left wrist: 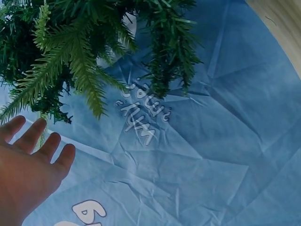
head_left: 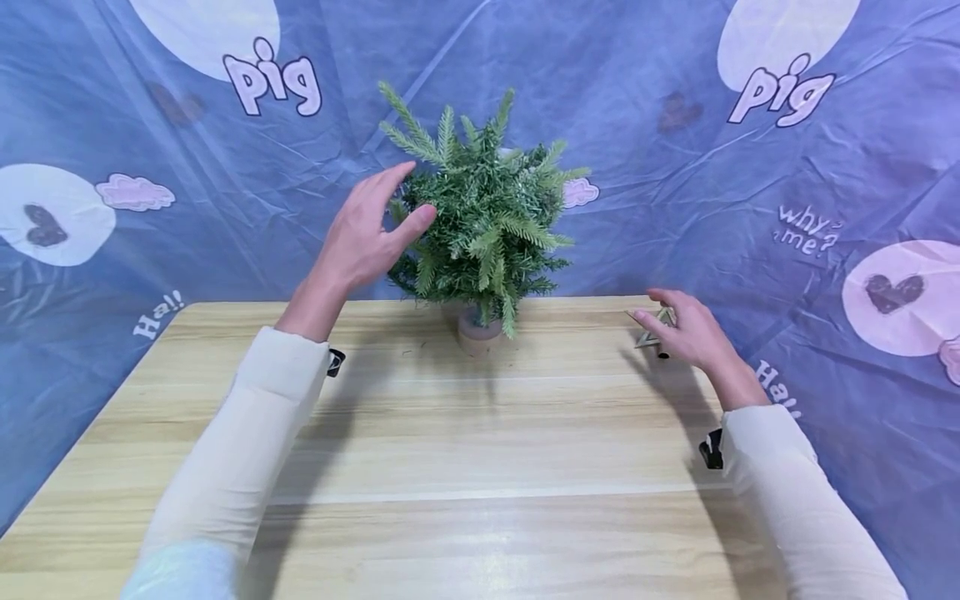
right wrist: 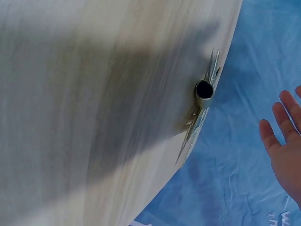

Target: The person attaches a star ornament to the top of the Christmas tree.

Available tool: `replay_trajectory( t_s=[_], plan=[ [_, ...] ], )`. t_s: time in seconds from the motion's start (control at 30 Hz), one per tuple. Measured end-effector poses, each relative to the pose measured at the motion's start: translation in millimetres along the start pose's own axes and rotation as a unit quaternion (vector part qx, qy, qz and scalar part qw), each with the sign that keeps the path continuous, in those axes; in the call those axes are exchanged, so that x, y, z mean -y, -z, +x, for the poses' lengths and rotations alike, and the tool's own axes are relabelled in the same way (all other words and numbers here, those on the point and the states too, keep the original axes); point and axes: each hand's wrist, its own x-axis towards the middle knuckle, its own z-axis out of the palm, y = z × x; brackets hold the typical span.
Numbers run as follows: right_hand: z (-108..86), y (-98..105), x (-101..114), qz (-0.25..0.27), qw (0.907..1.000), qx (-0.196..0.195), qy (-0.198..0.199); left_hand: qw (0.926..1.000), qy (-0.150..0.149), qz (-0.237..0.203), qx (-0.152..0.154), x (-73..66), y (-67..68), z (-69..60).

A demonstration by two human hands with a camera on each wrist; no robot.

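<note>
A small artificial Christmas tree (head_left: 487, 225) stands upright on a pale round base (head_left: 480, 335) at the back of the table. My left hand (head_left: 366, 229) is raised at the tree's left side, fingers and thumb apart and gripping nothing. Beside those fingers, green sprigs (left wrist: 84, 70) hang in the left wrist view; whether they touch, I cannot tell. Over at the back right, my right hand (head_left: 688, 329) hovers by a gold star tree topper (head_left: 666, 316), fingers loosely extended. In the right wrist view the topper's hollow tube (right wrist: 203, 100) faces the camera, with the hand apart from it.
The wooden table (head_left: 480, 442) reaches back to a blue printed cloth (head_left: 637, 150) hanging behind and at the sides. The star lies close to the table's back edge. Black straps or mounts (head_left: 711, 450) show at both wrists.
</note>
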Motion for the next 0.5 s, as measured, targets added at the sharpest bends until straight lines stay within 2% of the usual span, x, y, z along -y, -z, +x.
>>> replay_trajectory(
  t_s=[0.27, 0.5],
  plan=[
    [-1.2, 0.9, -11.8, -0.003, 0.9999, 0.002, -0.013, 0.9997, -0.024, -0.002, -0.009, -9.0, -0.2, 6.3],
    [-3.7, 1.7, -20.5, 0.007, 0.9997, 0.003, -0.024, 0.9994, -0.034, 0.000, 0.003, -15.0, -2.1, 10.0]
  ],
)
